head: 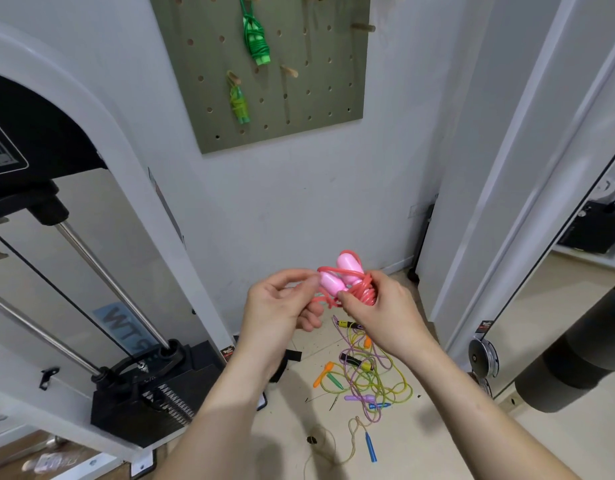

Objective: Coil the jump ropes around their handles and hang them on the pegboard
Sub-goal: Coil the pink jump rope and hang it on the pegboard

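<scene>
So the pink jump rope [347, 271] is up in both hands, in front of the wall below the pegboard [299, 98]. The right hand [379, 313] has thumb and fingers curled round the two handles where the cord is coiled on them. The left hand [278, 306] pinches a loose loop of cord by the handle tips. Two green ropes [256, 39] hang bundled on pegs near the board's left edge. More ropes [365, 372] lie in a tangle on the floor.
</scene>
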`<state>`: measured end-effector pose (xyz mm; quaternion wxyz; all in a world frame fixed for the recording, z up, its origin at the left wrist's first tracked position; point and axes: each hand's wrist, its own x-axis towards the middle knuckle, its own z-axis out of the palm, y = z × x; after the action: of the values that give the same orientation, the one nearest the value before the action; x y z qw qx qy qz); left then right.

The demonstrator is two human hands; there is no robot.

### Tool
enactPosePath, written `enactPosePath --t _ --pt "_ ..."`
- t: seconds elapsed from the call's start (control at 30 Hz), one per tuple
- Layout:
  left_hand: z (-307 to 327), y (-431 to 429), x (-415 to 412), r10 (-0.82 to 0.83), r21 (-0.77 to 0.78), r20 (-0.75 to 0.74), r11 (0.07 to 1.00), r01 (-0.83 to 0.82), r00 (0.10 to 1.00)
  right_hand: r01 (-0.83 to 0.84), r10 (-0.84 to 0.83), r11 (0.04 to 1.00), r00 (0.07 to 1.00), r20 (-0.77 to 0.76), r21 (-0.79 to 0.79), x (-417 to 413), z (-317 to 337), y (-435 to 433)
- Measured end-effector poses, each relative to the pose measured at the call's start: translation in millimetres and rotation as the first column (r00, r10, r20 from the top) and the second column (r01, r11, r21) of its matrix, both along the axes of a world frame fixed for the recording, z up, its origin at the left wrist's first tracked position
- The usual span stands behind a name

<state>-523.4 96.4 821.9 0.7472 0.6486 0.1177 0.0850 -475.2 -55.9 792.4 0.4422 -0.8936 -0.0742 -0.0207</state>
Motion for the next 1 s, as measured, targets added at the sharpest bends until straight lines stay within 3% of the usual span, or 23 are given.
enactPosePath --t 0.1,0.17,0.37,0.5,0.57,0.7,0.87,0.93,1.0 --pt "0.5 -13.7 5.1 -0.065 -0.326 -0.025 0.944 0.054 0.998 0.003 -0.004 0.999 1.0 -0.005 -0.043 -3.2 1.2 4.6" --pt "-3.9 -14.2 8.1 -0.095 -0.44 0.0 0.894 0.085 0.996 0.025 -0.026 0.999 0.999 -0.02 -0.045 -3.8 0.8 4.3" --pt "-12.0 -15.7 7.0 -0.18 -0.464 0.069 0.865 0.191 0.981 0.08 -0.081 0.996 0.997 -0.007 -0.026 -6.8 0.6 2.4" --pt "-13.4 -20.6 13.5 -0.121 -0.49 0.038 0.863 0.124 0.992 0.089 -0.088 0.996 0.993 0.078 0.0 -14.6 -1.2 5.6" --pt "-15.1 -23.9 17.4 -0.046 -0.414 0.038 0.908 0.058 0.998 0.086 -0.089 0.995 0.992 0.084 0.04 -17.8 -2.6 7.4" --pt "-20.5 -25.5 19.3 0.077 -0.097 0.115 0.993 -0.066 0.99 0.093 -0.095 0.99 0.995 0.018 0.109 -18.2 -5.6 8.3" --pt "-20.4 -17.1 17.9 0.119 0.241 0.204 0.956 -0.168 0.972 0.021 -0.016 0.986 0.999 -0.035 0.165 -17.8 2.4 6.0" --pt "-18.9 -15.1 18.9 0.137 0.285 0.237 0.937 -0.204 0.962 -0.002 0.009 0.985 0.999 -0.042 0.171 -18.0 5.4 5.1" --pt "-16.9 -13.1 21.3 0.143 0.217 0.246 0.956 -0.198 0.959 -0.032 0.039 0.985 0.999 -0.035 0.171 -19.2 8.6 3.9"
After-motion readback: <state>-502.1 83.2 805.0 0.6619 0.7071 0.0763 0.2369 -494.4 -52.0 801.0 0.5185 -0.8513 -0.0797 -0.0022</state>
